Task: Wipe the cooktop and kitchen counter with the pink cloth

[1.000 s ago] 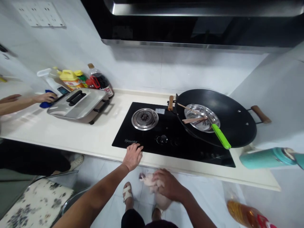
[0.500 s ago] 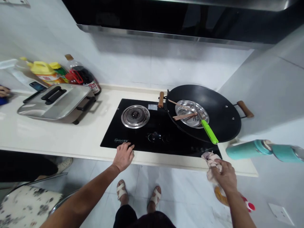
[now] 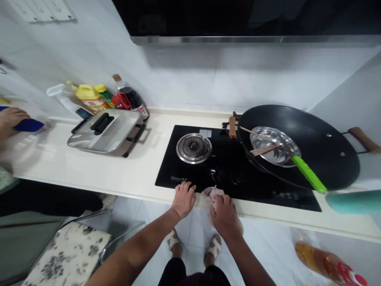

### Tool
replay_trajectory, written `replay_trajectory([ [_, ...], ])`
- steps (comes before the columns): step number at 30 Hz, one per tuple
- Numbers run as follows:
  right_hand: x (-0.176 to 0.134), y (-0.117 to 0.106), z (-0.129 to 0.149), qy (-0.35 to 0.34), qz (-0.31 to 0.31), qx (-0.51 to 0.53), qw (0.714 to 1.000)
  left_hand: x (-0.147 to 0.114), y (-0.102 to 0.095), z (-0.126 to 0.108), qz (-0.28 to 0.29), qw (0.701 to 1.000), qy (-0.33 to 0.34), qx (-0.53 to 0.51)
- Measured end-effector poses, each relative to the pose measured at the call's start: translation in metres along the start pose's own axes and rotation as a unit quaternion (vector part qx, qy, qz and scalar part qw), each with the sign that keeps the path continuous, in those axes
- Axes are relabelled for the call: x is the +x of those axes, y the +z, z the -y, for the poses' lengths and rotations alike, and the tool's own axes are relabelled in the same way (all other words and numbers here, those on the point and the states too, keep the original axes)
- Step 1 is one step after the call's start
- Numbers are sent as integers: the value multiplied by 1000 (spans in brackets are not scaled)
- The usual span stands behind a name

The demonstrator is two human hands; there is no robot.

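Observation:
My right hand (image 3: 225, 214) is closed on a crumpled pale cloth (image 3: 214, 194), pressed at the front edge of the black glass cooktop (image 3: 190, 174). Just to its left, my left hand (image 3: 183, 198) rests with fingers spread on the same edge, holding nothing. Behind them is a round burner (image 3: 194, 147) with a steel ring. On the cooktop's right side sits a large black wok (image 3: 315, 147) with wooden handles. Inside it are a steel bowl (image 3: 268, 135), several wooden chopsticks (image 3: 264, 150) and a utensil with a green handle (image 3: 309, 174).
Left on the counter (image 3: 133, 174) stands a lidded electric pan (image 3: 110, 133), with bottles (image 3: 132, 97) behind it. A teal flask (image 3: 354, 201) is at right. At far left a co-worker's hand (image 3: 13, 117) holds something blue. Below are a floral chair (image 3: 68, 254) and an oil bottle (image 3: 324, 260).
My right hand has slid the cloth leftward along the cooktop's front edge, from its right corner to beside my left hand. My left hand stays on the edge. The view has shifted left.

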State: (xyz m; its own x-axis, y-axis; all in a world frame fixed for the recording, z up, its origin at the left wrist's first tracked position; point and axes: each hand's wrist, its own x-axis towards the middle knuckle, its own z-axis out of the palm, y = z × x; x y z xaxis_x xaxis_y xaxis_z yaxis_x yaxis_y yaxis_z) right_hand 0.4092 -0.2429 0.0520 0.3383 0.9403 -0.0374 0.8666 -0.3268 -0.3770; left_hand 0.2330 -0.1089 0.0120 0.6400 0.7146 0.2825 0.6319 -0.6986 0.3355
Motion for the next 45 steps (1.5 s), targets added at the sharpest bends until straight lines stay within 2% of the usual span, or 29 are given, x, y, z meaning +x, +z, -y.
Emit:
replay_trajectory([
  [5,9,24,56,0,-15,0,1000,-4,-4,4,-28,998,-16,-53],
  [8,16,38,98,-2,-8,-2,1000,-14,-20,26,-61,995,-42,-68],
  [11,23,53,148,-37,13,-5,999,-29,-51,77,-94,991,-72,-57],
  [16,32,83,227,-108,36,8,993,-45,-108,190,-132,981,-144,15],
  [18,36,90,248,-134,46,41,989,-47,-121,221,-126,978,-158,41],
  [20,41,92,257,-145,56,118,981,-48,-125,240,-114,978,-162,58],
  [23,52,82,241,-94,94,291,947,-52,-120,250,-101,978,-166,72],
  [25,59,68,213,-39,132,375,917,-54,-116,251,-96,978,-167,76],
  [27,69,54,179,-1,161,400,902,-56,-113,251,-92,979,-168,77],
  [29,81,40,146,16,145,373,916,-57,-112,251,-91,978,-169,76],
  [32,106,25,110,42,62,205,976,-58,-112,252,-91,978,-172,75],
  [33,116,22,103,54,42,146,987,-58,-112,252,-92,978,-173,75],
  [35,133,14,92,82,25,77,993,-58,-112,252,-93,978,-173,76],
  [38,147,0,84,108,-1,61,992,-58,-112,252,-94,977,-172,78],
  [40,142,-7,83,103,-61,58,991,-58,-112,252,-95,977,-171,79],
  [42,123,-7,86,77,-140,52,986,-58,-112,252,-97,978,-169,78],
  [44,92,2,91,68,-190,30,979,-58,-113,251,-95,978,-168,76],
  [45,74,11,95,81,-194,14,978,-58,-114,251,-91,978,-171,76],
])
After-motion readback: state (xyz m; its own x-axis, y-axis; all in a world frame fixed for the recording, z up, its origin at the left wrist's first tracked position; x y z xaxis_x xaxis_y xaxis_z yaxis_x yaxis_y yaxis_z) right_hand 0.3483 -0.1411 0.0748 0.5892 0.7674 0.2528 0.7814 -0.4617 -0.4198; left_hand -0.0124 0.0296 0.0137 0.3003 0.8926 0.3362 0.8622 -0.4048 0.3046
